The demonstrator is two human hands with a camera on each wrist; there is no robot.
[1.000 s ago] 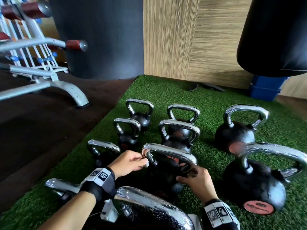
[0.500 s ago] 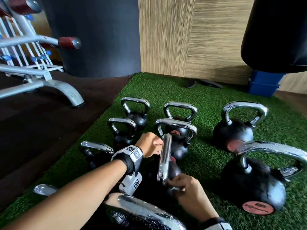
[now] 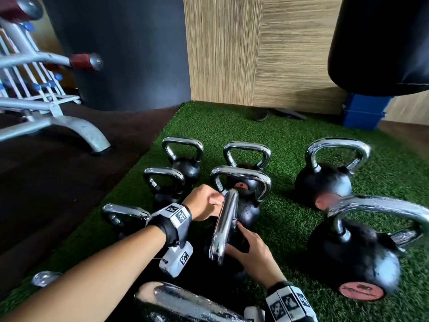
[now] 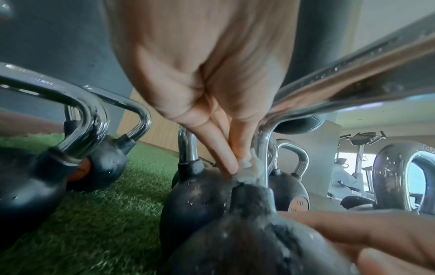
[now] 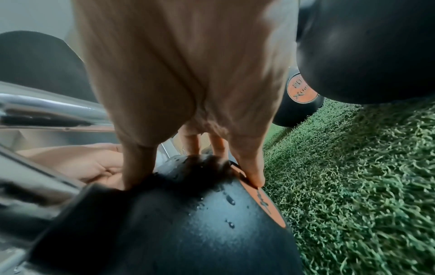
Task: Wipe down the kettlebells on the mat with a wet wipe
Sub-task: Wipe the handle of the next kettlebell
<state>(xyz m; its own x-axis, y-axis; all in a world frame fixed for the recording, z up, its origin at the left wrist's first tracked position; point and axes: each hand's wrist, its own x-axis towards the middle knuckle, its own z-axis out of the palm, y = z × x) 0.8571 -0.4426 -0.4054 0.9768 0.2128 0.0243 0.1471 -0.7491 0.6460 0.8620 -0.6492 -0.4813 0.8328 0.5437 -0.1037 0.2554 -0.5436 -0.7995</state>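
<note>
My left hand pinches the wipe against the kettlebell at its handle's far base. My right hand, fingers spread, steadies its near side on the mat.

Left hand at the top of a shiny kettlebell handle, right hand on its black ball, more kettlebells around on green mat

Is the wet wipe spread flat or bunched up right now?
Bunched. The left hand pinches the wet wipe as a small wad against the kettlebell where its handle meets the body.
</note>
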